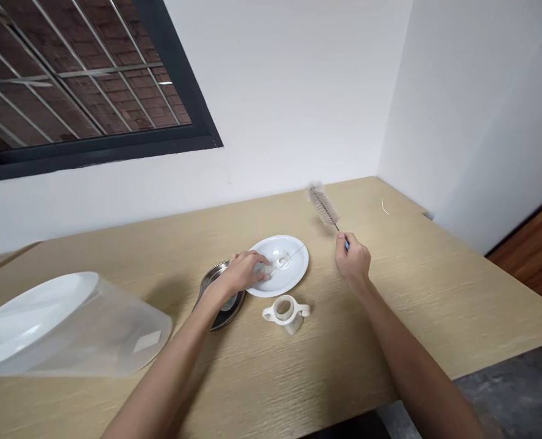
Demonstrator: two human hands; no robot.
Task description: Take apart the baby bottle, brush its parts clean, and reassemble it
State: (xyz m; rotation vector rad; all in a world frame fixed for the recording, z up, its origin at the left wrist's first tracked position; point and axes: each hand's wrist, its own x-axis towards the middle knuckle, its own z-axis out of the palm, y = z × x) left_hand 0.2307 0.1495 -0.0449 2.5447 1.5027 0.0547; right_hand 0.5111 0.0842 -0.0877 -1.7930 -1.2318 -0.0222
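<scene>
the work area was a light oak-grain bench [417,305] set against a white wall [289,103], with a dark-framed, barred window [101,146] above it at the upper left. the largest item on the bench was a clear plastic canister [97,332] with a white rounded end, lying on its side at the left. right of it sat a stainless steel dish [227,314], partly covered by the left hand [241,273], and just beside the dish lay a round white lid [293,268]. the left hand rested over the lid with its fingers curved and closed around a small translucent part [264,269]; the grip on that part could not be confirmed from this view. a thin wire [289,259] extended from under the fingers across the lid. the right hand [353,261] was raised above the bench, nearly closed, pinching the blue handle of a bottle brush [324,206], whose bristled head pointed up and away from the lid. a small white two-handled ring [284,311] stood on the bench in front of the lid, well clear of both hands, and a short pale thread [385,207] lay near the far corner.
</scene>
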